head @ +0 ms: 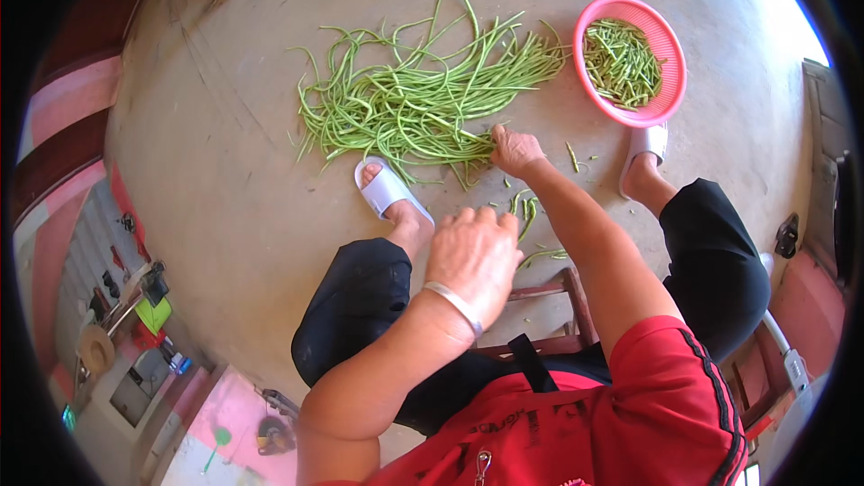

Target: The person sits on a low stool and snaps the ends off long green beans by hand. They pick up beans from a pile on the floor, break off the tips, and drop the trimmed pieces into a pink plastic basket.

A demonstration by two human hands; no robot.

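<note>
A large loose pile of long green yardlong beans (418, 94) lies on the concrete floor in front of me. My right hand (516, 150) reaches down to the pile's near right end, its fingers at the bean tips; whether they grip any is hidden. Nearer to the camera, my left hand (472, 253), with a bangle at the wrist, is held above the floor with bent fingers, its palm turned away, so what it may hold cannot be seen. Cut bean pieces (622, 64) partly fill a pink plastic basket (671, 84) to the right of the pile.
Bean scraps (530, 216) are scattered between my feet, which wear light slippers (386, 190). The basket stands just beyond my right foot. Below my arms is part of a reddish wooden stool or chair (577, 304). A pink wall edge (810, 304) is at the right.
</note>
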